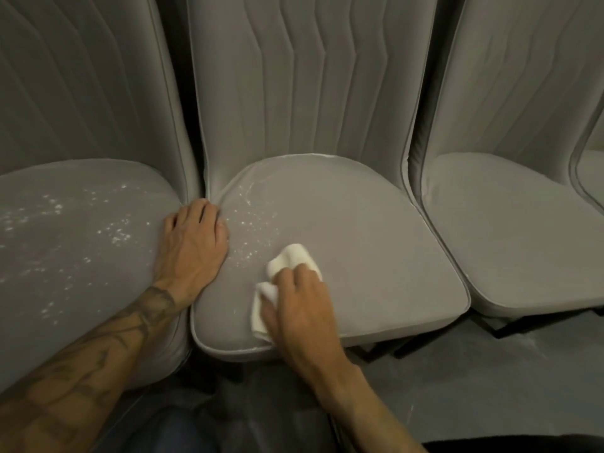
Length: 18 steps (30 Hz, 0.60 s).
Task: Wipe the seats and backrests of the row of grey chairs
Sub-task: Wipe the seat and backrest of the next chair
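Three grey padded chairs stand side by side. The middle seat [359,240] carries white specks [251,223] on its left part. A white cloth [291,259] lies on that seat, and my right hand [300,302] presses on it with the fingers over the cloth's near half. My left hand [192,243] rests in the gap between the left seat [81,250] and the middle seat, fingers curled over the middle seat's left edge. The left seat is scattered with white specks. The middle backrest [310,76] rises behind, quilted with vertical seams.
The right chair seat [516,230] looks free of specks, and a sliver of a further chair [591,178] shows at the far right. Dark chair legs [385,349] and grey floor [490,371] lie below the seats. My knees are at the bottom edge.
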Available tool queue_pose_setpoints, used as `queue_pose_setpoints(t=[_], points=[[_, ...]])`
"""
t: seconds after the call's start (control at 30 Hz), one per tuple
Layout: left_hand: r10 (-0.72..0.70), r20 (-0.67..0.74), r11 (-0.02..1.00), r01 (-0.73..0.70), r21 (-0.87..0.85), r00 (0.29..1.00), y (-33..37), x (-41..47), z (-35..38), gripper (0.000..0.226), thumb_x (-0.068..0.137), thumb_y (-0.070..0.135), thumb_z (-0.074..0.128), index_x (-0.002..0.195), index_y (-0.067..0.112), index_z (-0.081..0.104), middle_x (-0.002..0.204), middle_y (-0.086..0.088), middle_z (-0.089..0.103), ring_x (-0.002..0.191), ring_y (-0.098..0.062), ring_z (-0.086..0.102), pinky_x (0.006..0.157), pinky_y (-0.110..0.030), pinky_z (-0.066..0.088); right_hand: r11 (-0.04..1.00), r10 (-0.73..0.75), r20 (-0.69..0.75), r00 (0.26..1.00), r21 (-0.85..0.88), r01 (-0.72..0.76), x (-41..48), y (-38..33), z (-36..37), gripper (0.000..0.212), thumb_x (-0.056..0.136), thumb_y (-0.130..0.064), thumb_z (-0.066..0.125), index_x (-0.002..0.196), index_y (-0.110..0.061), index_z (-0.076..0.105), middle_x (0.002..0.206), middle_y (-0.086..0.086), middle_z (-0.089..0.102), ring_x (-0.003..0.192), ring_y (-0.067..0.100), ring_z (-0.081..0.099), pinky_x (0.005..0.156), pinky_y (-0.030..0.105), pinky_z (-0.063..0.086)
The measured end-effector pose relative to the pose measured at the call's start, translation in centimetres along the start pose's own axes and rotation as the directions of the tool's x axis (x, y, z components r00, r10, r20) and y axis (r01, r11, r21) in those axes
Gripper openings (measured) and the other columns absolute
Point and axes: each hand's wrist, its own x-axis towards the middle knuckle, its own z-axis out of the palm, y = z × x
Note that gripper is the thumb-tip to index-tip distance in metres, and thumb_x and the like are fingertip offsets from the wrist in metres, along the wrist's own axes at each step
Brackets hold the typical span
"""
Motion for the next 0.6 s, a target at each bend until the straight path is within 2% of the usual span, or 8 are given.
queue_pose_setpoints(t=[0.07,0.13,0.27,0.37,0.4,0.5,0.53,0.6], points=[[-0.006,0.002,1.000,0.006,-0.004,1.000,-0.1,-0.1,-0.1,0.034,0.105,0.031,0.032,0.117,0.013,0.057,0.123,-0.011,0.059,0.105,-0.033,0.056,0.095,-0.050,0.041,0.993,-0.102,0.118,0.988,0.063,0.095,1.1,0.0,-0.1,0.030,0.102,-0.042,0.047,0.106,-0.015,0.059,0.101,0.008,0.054,0.089,0.029,0.050,0.077,0.044,0.043],[-0.007,0.003,1.000,0.007,-0.010,1.000,0.0,0.0,-0.2,0.034,0.105,0.032,0.031,0.118,0.013,0.057,0.123,-0.011,0.059,0.105,-0.033,0.057,0.095,-0.051,0.042,0.991,-0.130,0.162,0.978,0.049,0.124,2.2,2.4,-1.2,0.030,0.103,-0.041,0.048,0.106,-0.013,0.059,0.103,0.010,0.055,0.093,0.033,0.051,0.082,0.046,0.043],[-0.007,-0.001,1.000,0.007,-0.011,1.000,0.1,-0.1,-0.2,0.034,0.106,0.032,0.030,0.116,0.013,0.057,0.121,-0.010,0.059,0.103,-0.031,0.057,0.095,-0.049,0.041,0.992,0.078,0.116,0.990,-0.104,-0.066,5.6,8.9,-2.9,0.030,0.104,-0.037,0.048,0.111,-0.008,0.056,0.112,0.016,0.055,0.102,0.037,0.051,0.089,0.047,0.039],[-0.013,-0.034,1.000,0.013,-0.024,0.999,0.1,0.1,-0.1,0.034,0.106,0.031,0.032,0.115,0.013,0.059,0.119,-0.010,0.060,0.102,-0.031,0.057,0.094,-0.049,0.042,0.966,0.180,0.068,0.981,-0.203,-0.163,9.6,9.8,-1.4,0.038,0.107,-0.040,0.034,0.119,-0.009,0.052,0.121,0.014,0.054,0.110,0.035,0.050,0.094,0.043,0.037],[-0.015,-0.039,1.000,0.014,-0.026,0.999,0.2,0.1,-0.1,0.033,0.106,0.030,0.033,0.115,0.013,0.059,0.118,-0.010,0.061,0.101,-0.032,0.056,0.094,-0.049,0.042,0.971,0.132,0.085,0.988,-0.213,-0.111,10.4,9.0,-0.8,0.038,0.107,-0.039,0.032,0.121,-0.010,0.053,0.122,0.013,0.055,0.110,0.034,0.050,0.094,0.044,0.037],[-0.016,-0.062,1.000,0.016,0.006,0.998,0.4,-0.3,-0.6,0.031,0.106,0.029,0.035,0.116,0.013,0.060,0.116,-0.009,0.061,0.101,-0.031,0.056,0.092,-0.048,0.042,0.983,-0.177,0.096,0.980,-0.022,0.180,10.7,6.0,1.1,0.025,0.100,-0.027,0.054,0.106,-0.003,0.060,0.103,0.022,0.059,0.092,0.040,0.054,0.080,0.048,0.045],[-0.016,-0.073,1.000,0.017,0.015,0.997,0.5,-0.5,-0.9,0.031,0.106,0.029,0.036,0.116,0.014,0.060,0.115,-0.009,0.062,0.101,-0.031,0.057,0.092,-0.048,0.042,0.969,-0.246,0.131,0.960,0.010,0.247,10.8,6.1,1.3,0.026,0.100,-0.028,0.055,0.106,-0.004,0.060,0.103,0.021,0.058,0.093,0.040,0.054,0.080,0.048,0.044],[-0.023,-0.076,0.999,0.026,0.047,0.997,0.3,-1.4,-1.4,0.030,0.105,0.029,0.038,0.115,0.013,0.061,0.114,-0.010,0.062,0.101,-0.034,0.058,0.090,-0.049,0.043,0.960,-0.273,0.187,0.944,-0.004,0.279,12.3,8.2,1.0,0.030,0.102,-0.033,0.051,0.113,-0.006,0.059,0.112,0.019,0.058,0.101,0.039,0.053,0.088,0.048,0.042]])
